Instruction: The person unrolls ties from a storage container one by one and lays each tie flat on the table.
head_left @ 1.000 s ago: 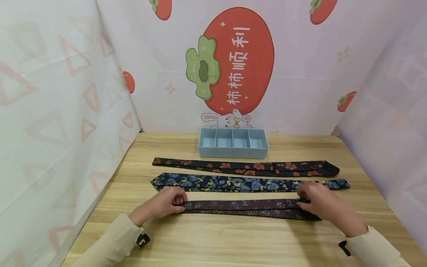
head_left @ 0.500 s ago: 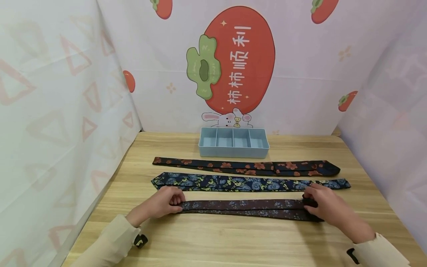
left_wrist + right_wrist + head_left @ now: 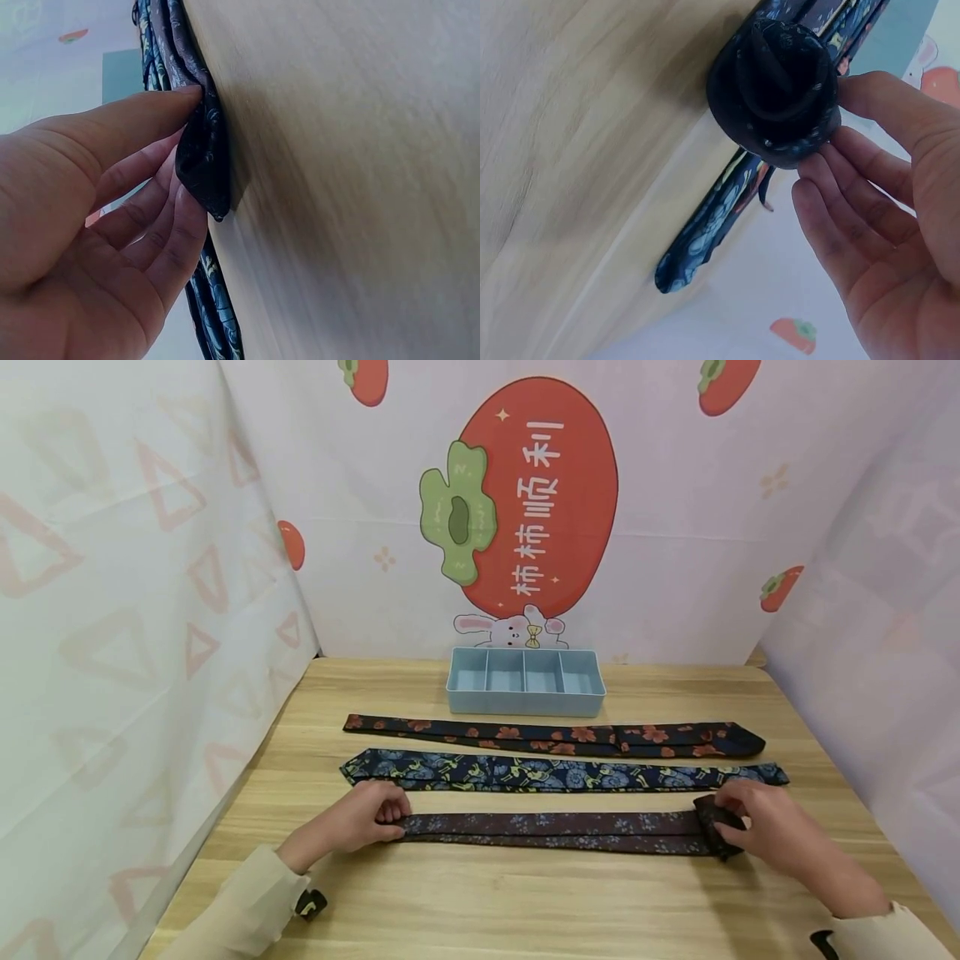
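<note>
A dark maroon necktie with small blue flowers lies nearest to me across the table. My left hand pinches its left end between thumb and fingers; in the left wrist view the dark pointed tip pokes out past the fingers. At the other end, my right hand holds a loosely coiled part of the same tie, and the right wrist view looks into that dark coil. Behind it lie a navy necktie with blue and yellow patterns and a black necktie with red flowers.
Toward the back edge of the wooden table stands a pale blue box with several compartments. White printed cloth hangs behind the table and along both sides.
My right hand has moved to the right, and the coil in it now stands more upright and shows more. The left hand has shifted slightly left with the tie's end.
</note>
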The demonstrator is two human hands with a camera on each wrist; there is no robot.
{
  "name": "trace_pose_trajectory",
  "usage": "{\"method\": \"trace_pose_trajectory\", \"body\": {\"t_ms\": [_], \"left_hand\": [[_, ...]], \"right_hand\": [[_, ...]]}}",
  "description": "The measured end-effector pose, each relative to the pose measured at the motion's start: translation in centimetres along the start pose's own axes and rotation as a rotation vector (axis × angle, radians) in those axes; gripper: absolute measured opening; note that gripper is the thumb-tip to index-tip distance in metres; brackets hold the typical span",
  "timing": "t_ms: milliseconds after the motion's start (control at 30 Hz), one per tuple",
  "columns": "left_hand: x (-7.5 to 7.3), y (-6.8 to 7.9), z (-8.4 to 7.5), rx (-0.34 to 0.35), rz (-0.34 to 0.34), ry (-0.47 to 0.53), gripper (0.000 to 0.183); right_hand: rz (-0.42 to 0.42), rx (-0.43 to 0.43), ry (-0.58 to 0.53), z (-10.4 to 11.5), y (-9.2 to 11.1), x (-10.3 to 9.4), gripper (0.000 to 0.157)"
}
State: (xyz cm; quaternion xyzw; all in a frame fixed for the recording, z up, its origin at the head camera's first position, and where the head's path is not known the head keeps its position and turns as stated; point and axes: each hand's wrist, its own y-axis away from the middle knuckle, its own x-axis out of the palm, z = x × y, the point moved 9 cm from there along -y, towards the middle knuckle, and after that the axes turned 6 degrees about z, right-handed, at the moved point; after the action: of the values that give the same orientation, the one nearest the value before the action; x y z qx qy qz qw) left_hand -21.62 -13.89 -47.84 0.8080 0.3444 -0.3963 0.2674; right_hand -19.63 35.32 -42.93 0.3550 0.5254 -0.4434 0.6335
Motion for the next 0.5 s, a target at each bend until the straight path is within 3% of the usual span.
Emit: {"method": "trace_pose_trajectory", "body": {"t_ms": [267,500], "left_hand": [[-0.2,0.4,0.3,-0.011,0.004,-0.014,0.014],[-0.3,0.5,0.1,-0.003,0.007,-0.014,0.014]], "right_hand": [[0.047,0.024,-0.004,-0.7,-0.5,-0.1,0.025],[0.064,-0.006,0.008,1.4,-1.6,-0.9,0.022]]}}
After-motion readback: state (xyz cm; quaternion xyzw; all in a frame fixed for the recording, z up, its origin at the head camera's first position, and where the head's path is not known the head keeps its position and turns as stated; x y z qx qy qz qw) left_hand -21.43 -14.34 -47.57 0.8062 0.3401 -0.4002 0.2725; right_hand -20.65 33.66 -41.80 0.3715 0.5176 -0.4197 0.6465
